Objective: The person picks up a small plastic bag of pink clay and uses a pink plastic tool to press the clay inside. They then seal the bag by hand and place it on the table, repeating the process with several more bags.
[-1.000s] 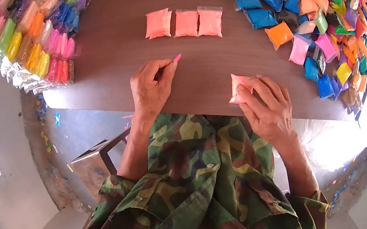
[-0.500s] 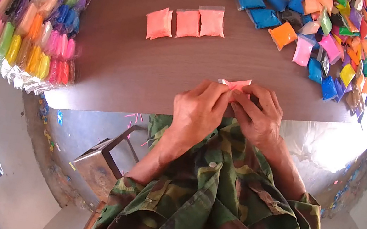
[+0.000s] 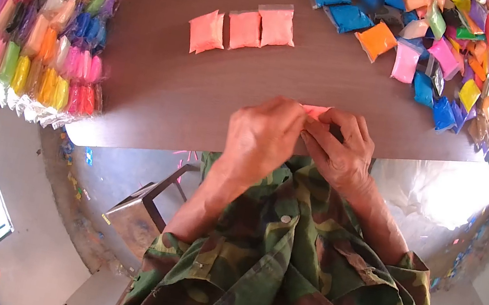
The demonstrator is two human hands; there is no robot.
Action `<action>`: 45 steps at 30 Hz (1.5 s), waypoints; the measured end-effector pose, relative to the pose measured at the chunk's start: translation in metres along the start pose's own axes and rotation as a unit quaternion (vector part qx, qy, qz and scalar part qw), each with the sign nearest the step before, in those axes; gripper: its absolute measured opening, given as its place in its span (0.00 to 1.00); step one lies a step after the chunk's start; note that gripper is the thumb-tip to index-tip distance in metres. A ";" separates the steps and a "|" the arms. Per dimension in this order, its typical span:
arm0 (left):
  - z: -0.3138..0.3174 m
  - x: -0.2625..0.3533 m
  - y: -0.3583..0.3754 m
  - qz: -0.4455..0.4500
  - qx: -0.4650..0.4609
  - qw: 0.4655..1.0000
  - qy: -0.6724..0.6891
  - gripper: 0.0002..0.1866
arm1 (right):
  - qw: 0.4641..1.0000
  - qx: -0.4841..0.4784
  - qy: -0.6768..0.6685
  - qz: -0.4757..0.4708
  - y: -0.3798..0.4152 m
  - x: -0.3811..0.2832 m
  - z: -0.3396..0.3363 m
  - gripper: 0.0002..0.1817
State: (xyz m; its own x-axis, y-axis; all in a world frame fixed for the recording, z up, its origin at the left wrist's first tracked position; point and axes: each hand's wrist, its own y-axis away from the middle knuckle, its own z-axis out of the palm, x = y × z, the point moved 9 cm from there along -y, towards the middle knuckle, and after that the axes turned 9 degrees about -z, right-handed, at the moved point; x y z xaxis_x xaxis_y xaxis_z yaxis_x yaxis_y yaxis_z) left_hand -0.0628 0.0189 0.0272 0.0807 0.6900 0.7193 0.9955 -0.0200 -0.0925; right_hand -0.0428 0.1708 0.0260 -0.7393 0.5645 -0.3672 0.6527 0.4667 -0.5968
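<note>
Near the front edge of the table, my left hand (image 3: 263, 131) and my right hand (image 3: 341, 146) meet around a small coral-pink packet (image 3: 317, 110). Both hands have their fingers pinched on it. Only its far edge shows; the fingers cover the rest. Farther off on the table lie three similar coral-pink packets: a left one (image 3: 206, 32) slightly apart, with a middle one (image 3: 245, 29) and a right one (image 3: 276, 26) side by side. They look like clear plastic bags with soft filling.
Stacked rows of many-coloured packets (image 3: 37, 40) stand along the table's left side. A loose heap of mixed packets (image 3: 445, 57) covers the right, with an orange packet (image 3: 376, 41) at its near edge. Below the brown table (image 3: 166, 81) stands a stool (image 3: 141, 209).
My left hand has shifted slightly and its fingers now cover more of the packet. My right hand stays on it. The whole view has moved a little.
</note>
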 end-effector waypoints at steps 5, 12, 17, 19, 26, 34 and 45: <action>0.005 -0.004 -0.010 0.004 -0.022 0.998 -0.063 0.01 | 1.000 0.002 0.007 -0.004 -0.001 -0.001 0.000 0.20; -0.008 -0.017 -0.013 -0.022 0.024 0.998 -0.051 0.04 | 1.000 0.004 0.011 0.004 0.000 0.000 -0.001 0.20; 0.001 -0.005 0.009 0.002 0.016 0.999 -0.039 0.02 | 1.000 0.013 0.016 -0.007 -0.002 -0.002 -0.001 0.18; -0.006 -0.023 0.000 -0.012 0.055 0.997 -0.058 0.03 | 1.000 0.016 0.014 -0.003 0.001 0.000 0.002 0.17; -0.007 -0.013 0.014 -0.026 0.015 0.999 0.024 0.04 | 1.000 0.015 0.014 0.008 0.000 0.001 0.002 0.16; -0.022 -0.025 0.007 -0.018 0.069 0.997 -0.043 0.07 | 0.999 0.023 0.020 0.010 -0.001 -0.002 0.001 0.16; -0.023 -0.030 0.016 -0.043 0.058 0.996 -0.057 0.04 | 0.999 0.011 0.026 0.029 -0.002 -0.001 0.004 0.21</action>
State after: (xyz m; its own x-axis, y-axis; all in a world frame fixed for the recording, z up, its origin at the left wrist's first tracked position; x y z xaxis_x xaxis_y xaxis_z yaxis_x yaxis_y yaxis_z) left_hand -0.0478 -0.0189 0.0199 -0.0168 0.7629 0.6463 0.9856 0.1216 -0.1178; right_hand -0.0439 0.1668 0.0247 -0.6901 0.6256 -0.3638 0.6902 0.4176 -0.5910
